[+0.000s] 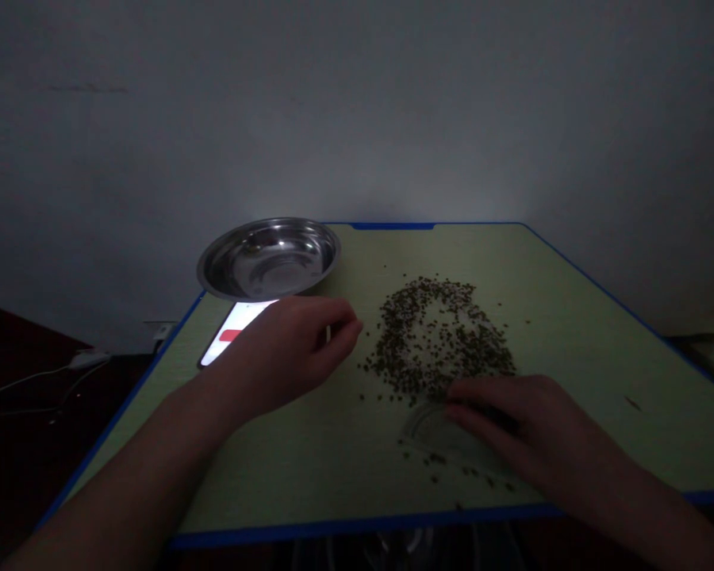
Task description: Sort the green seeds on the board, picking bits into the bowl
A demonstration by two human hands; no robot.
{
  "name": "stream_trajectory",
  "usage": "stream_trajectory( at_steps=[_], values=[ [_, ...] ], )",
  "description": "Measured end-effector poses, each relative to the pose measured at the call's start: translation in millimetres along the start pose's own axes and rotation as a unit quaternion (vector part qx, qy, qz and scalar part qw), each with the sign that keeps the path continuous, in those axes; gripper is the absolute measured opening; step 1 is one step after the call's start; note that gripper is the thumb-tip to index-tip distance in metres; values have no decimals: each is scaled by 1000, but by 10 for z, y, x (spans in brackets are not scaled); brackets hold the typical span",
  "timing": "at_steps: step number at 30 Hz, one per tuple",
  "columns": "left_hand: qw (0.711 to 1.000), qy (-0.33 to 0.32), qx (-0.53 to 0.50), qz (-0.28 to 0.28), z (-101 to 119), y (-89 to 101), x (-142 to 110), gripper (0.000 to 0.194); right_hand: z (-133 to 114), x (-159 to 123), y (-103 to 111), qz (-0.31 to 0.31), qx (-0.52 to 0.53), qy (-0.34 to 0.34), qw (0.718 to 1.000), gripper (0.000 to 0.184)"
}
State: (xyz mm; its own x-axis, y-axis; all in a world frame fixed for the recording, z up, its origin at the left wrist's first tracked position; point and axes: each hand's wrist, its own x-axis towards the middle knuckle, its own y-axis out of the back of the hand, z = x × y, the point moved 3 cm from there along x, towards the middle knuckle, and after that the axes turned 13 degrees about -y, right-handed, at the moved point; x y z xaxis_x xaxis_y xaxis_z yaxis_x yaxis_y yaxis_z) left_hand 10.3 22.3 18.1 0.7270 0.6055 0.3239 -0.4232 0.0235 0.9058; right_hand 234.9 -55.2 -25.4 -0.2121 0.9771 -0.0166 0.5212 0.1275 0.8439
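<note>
Small dark grains, like beans or seeds (481, 349), lie spread in a loose ring mixed with whitish bits on the pale green table. My left hand (301, 341) is held above the table left of the grains, thumb and forefinger pinched together; whatever is between the tips is too small to make out. At the near edge of the grains, my right hand (512, 420) has its thumb and forefinger close together, their tips at the grains. A clear, shallow dish-like thing (431, 428) shows faintly beside that hand, partly covered by it. Several stray grains lie near it.
A shiny steel basin (274, 266) stands at the back left. A phone with a lit screen (232, 333) lies in front of it, partly hidden by my left hand. Blue edging (333, 527) borders the table (571, 317). A white cable (89, 359) is on the left.
</note>
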Motion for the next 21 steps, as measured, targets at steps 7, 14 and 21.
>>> stream_trajectory(
  at_steps=[7,14,21],
  values=[
    [1000,0,-3,1,11,-4,10,25,-130,37,-34,-27,-8,48,998,21],
    [1000,-1,0,1,12,9,4,25,-263,37,-46,-86,-19,67,994,22],
    [1000,-1,-2,-5,7,11,2,27,-329,6,-81,-125,-12,79,989,21]
  ],
)
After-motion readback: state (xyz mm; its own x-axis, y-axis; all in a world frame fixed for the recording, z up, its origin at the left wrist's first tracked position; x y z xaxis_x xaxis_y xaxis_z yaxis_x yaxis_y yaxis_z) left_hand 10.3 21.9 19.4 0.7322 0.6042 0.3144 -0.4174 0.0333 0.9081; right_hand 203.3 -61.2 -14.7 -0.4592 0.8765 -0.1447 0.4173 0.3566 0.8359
